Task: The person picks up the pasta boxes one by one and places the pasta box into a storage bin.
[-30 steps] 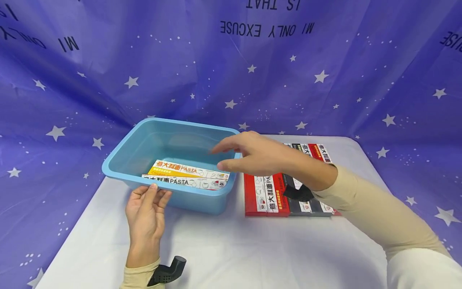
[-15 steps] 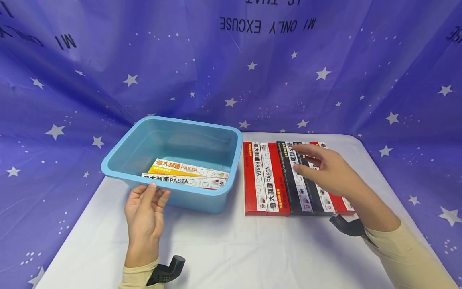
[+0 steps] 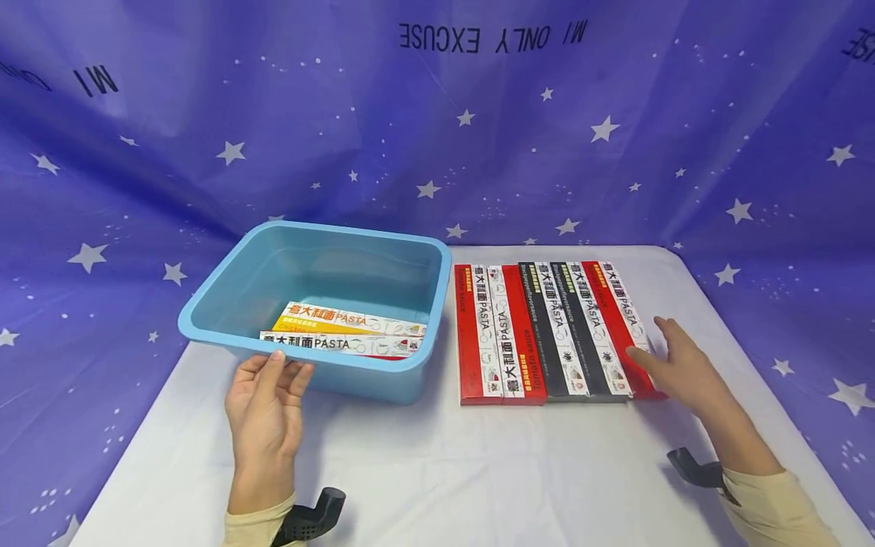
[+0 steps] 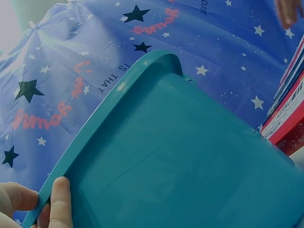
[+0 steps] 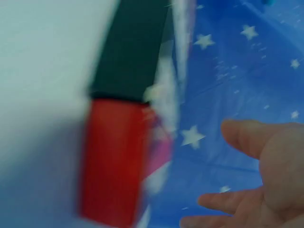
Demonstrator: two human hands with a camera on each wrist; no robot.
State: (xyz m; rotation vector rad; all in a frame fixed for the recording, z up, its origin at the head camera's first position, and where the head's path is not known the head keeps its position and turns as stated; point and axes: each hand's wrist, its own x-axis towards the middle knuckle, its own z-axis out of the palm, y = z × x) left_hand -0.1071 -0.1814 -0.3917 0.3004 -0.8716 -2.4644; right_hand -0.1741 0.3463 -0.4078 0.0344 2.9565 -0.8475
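My left hand (image 3: pixel 265 418) pinches the front rim of a light blue plastic basin (image 3: pixel 369 384); in the left wrist view its fingers (image 4: pixel 61 202) hook over that rim. Inside the basin lie an orange-and-white pasta box (image 3: pixel 355 319) and a white-sided pasta box (image 3: pixel 342 343) with black lettering. My right hand (image 3: pixel 687 372), fingers spread, is beside the right end of a row of pasta boxes, nearest the outermost red pasta box (image 3: pixel 604 300). In the right wrist view, the red box end (image 5: pixel 114 161) is blurred and the hand (image 5: pixel 280 171) appears apart from it.
Left of that red box stand black pasta boxes (image 3: pixel 540 327) and red pasta boxes (image 3: pixel 472 342), side by side, right of the basin. Everything rests on a white-covered table (image 3: pixel 478 471). A purple star-printed cloth (image 3: pixel 437 152) hangs behind and at the sides.
My right hand has moved from the basin's right edge, across the row of boxes, to its right end. My left hand keeps its pinch on the rim. The view has shifted slightly.
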